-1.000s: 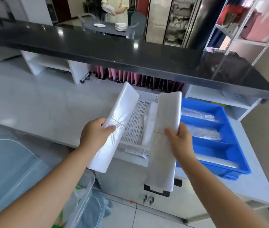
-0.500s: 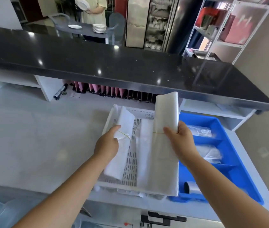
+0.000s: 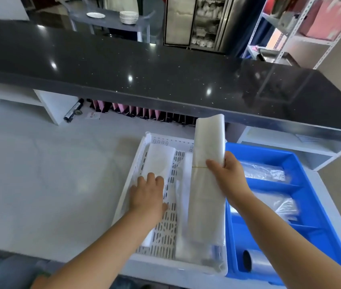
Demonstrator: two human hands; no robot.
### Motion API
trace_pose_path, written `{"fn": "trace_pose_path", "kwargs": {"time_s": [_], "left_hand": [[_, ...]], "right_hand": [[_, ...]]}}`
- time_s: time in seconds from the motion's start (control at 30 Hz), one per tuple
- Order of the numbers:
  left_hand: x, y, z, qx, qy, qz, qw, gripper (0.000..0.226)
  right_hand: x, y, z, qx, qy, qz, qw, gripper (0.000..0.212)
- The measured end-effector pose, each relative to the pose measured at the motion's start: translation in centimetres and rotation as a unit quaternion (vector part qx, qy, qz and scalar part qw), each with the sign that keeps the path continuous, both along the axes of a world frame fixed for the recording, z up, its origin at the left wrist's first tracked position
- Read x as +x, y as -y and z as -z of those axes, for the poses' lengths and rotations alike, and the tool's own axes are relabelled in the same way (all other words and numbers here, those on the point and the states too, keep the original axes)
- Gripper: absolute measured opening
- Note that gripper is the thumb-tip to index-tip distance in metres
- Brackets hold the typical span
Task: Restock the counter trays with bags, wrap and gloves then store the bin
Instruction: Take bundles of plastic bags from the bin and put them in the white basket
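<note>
Item: banded bundle of folded white plastic bags (image 3: 208,147), gripped at its rubber band by our right hand (image 3: 226,176), tilted above the white perforated plastic tray (image 3: 142,151) on the desk (image 3: 50,174). A second flat white bag bundle (image 3: 159,161) lies under our left hand (image 3: 147,195), whose fingers rest flat on it. Handling, we judge: light, limp, slippery; hold at the band.

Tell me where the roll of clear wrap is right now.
Head view, lower right: the roll of clear wrap lies in the nearest compartment of the blue tray, just right of the white perforated tray at its near corner.
</note>
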State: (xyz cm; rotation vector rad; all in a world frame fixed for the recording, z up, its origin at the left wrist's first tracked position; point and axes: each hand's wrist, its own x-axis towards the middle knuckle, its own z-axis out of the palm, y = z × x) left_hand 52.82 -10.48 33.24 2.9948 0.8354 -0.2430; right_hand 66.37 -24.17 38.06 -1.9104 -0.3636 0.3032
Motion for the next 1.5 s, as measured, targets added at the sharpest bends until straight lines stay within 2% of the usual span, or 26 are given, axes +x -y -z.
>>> {"fn": "trace_pose_path", "kwargs": {"time_s": [0.13, 0.27, 0.33, 0.43, 0.5, 0.57, 0.63, 0.67, 0.73, 0.8, 0.9, 1.03, 1.13, 1.2, 1.23, 1.27, 1.3, 1.33, 1.37, 1.4, 1.5], "left_hand": [[0.7, 0.3, -1.1, -0.004, -0.005, -0.079, 0.997, 0.047], [1.1, 0.1, -2.3, 0.013, -0.011, -0.122, 0.992, 0.047], [0.6, -0.1, -2.8, 0.002, 0.016, -0.143, 0.990, 0.042], [-0.7, -0.7, -3.3, -0.100, 0.107, -0.207, 0.967, 0.031], [-1.3, -1.3, -3.4, -0.229, 0.166, -0.240, 0.929, 0.022], [-1.7, -1.5, -2.8, -0.300, 0.187, -0.255, 0.900, 0.022], [-2.3, -1.0, -2.0, -0.279, 0.153, -0.246, 0.916, 0.027], [-2.5, -0.6, -1.5, -0.249, 0.121, -0.226, 0.934, 0.037], [-3.0, 0.4, -0.4, -0.190, 0.057, -0.168, 0.966, 0.071], [-3.2, 1.4, 0.4, -0.132, 0.039, -0.085, 0.987, 0.089], [-3.2, 2.0, 1.0, -0.072, 0.014, 0.016, 0.997, 0.081], [-3.5, 1.3, 0.9, -0.038, -0.017, 0.025, 0.999, 0.074], [-4.0, 0.8, 0.5, -0.062, -0.039, 0.034, 0.997, 0.069], [-4.5, 0.5, -0.1, -0.120, 0.009, 0.035, 0.992, 0.054], [-4.6, 0.5, -0.6, -0.173, 0.080, 0.003, 0.982, 0.044], [-4.7, 0.4, -1.0, -0.248, 0.162, -0.054, 0.954, 0.035], [-4.5, 0.4, -1.5, -0.347, 0.239, -0.114, 0.900, 0.027], [-4.4, 0.6, -2.0, -0.450, 0.296, -0.163, 0.827, 0.020], [-4.1, 0.6, -2.2, -0.518, 0.322, -0.197, 0.768, 0.014], [-4.1, 0.6, -2.2, -0.541, 0.320, -0.211, 0.748, 0.013], [-4.1, 0.2, -1.9, -0.535, 0.310, -0.231, 0.751, 0.034]], "right_hand": [[0.7, -0.1, 0.1, 0.021, -0.020, -0.037, 0.999, 0.006], [1.3, 0.1, 0.1, 0.040, -0.028, -0.070, 0.996, 0.006], [1.6, 0.2, 0.1, 0.051, -0.038, -0.087, 0.994, 0.006], [2.1, 0.2, 0.2, 0.059, -0.051, -0.108, 0.991, 0.005], [2.2, 0.0, 0.2, 0.060, -0.061, -0.120, 0.989, 0.006], [2.3, -0.1, 0.4, 0.060, -0.068, -0.130, 0.987, 0.008], [2.2, -0.4, 0.6, 0.054, -0.073, -0.144, 0.985, 0.014], [2.1, -0.5, 0.6, 0.055, -0.076, -0.144, 0.985, 0.016], [1.9, -0.8, 0.8, 0.055, -0.078, -0.146, 0.985, 0.015], [1.7, -1.0, 0.7, 0.054, -0.078, -0.153, 0.984, 0.011], [1.6, -1.3, 0.5, 0.051, -0.078, -0.159, 0.983, 0.009], [1.3, -1.6, 0.0, 0.047, -0.082, -0.154, 0.984, 0.007], [0.9, -2.1, -0.1, 0.062, -0.109, -0.144, 0.982, 0.007], [0.1, -2.8, 0.2, 0.070, -0.134, -0.129, 0.980, 0.011], [-0.4, -3.3, 0.6, 0.071, -0.146, -0.119, 0.979, 0.013], [-1.0, -3.8, 1.0, 0.069, -0.158, -0.108, 0.979, 0.014], [-1.7, -4.3, 1.5, 0.064, -0.166, -0.097, 0.979, 0.014], [-2.4, -4.8, 2.0, 0.059, -0.174, -0.086, 0.979, 0.012], [-3.0, -5.3, 2.5, 0.056, -0.182, -0.075, 0.979, 0.011], [-3.6, -5.7, 2.8, 0.056, -0.190, -0.065, 0.978, 0.011], [-4.4, -6.2, 3.5, 0.041, -0.204, -0.068, 0.976, 0.020]]}}
